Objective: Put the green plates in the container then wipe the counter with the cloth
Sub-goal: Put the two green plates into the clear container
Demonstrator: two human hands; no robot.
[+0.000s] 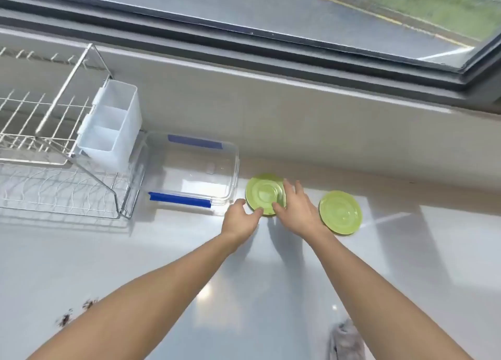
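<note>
Currently my left hand (240, 218) apparently pinches the left green plate (264, 193); my right hand (296, 210) presses it, fingers spread.

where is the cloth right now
The grey cloth lies on the counter at the head view's bottom edge, right of centre, beside the right forearm.

Nothing in the room can be read.
The clear container (235, 167) and its blue clips (179, 200) show plain surfaces. So do the green plate (264, 193) just right of the container, the second green plate (340, 212) further right, and the white caddy (113, 131) at the container's left. A small pale mark on the container's floor is too blurred to make out.
</note>
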